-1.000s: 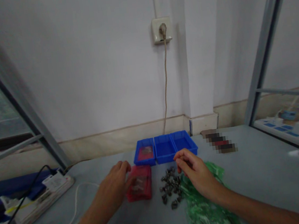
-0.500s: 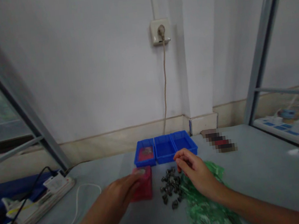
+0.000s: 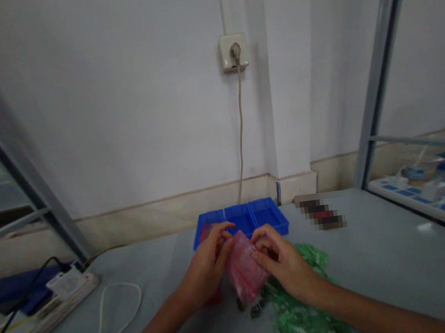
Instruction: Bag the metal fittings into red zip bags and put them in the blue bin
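Left grip point(image 3: 207, 265) and right grip point(image 3: 286, 264) are pinching the bag point(image 3: 245, 269), apparently steadying it, with trays point(image 3: 278, 229) near the bench's point(image 3: 384, 260) back edge.

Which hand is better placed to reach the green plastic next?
Likely the right hand: it partly covers the green plastic in view, while the left hand is across the pink bag. The right seems to grip that bag, though.
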### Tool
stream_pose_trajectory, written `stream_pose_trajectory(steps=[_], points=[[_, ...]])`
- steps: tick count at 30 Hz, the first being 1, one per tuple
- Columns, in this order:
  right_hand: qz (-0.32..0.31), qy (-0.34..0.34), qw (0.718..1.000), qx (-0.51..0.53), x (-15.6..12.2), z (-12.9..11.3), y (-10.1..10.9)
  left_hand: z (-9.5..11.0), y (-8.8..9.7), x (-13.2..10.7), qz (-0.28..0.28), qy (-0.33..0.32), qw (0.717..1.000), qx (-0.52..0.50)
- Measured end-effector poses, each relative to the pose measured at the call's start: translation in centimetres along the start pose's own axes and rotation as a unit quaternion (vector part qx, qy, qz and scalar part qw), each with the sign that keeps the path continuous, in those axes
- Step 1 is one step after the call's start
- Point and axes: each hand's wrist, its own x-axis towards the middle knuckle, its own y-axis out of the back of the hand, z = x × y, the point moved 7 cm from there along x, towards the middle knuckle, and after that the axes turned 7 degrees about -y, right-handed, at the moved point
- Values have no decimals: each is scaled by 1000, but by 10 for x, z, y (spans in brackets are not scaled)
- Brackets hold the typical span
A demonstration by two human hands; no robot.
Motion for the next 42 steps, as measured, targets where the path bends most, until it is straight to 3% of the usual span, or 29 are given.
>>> stream_pose_trajectory(steps=[2,6,13,18,21,24,29,42], points=[[18,6,1000,-1,2,-1,5,0,2,-7,21,-59,996,61],[33,-8,999,23,5,-2,10,9,-7,-20,-31,-152,978,140],[72,-43,995,46,4,-4,18,25,-9,-31,-49,-138,981,129],[24,-82,990,109,3,1,11,25,-12,-33,-39,-133,984,109],[-7,-69,993,96,2,0,5,18,-12,-30,-20,-97,991,90],[0,-51,996,69,1,3,4,12,-8,-29,11,-64,994,87],[38,-12,999,-5,1,4,8,14,-8,-31,31,-103,991,79],[-17,14,998,-64,-2,5,-1,10,-7,-36,79,-123,983,108]])
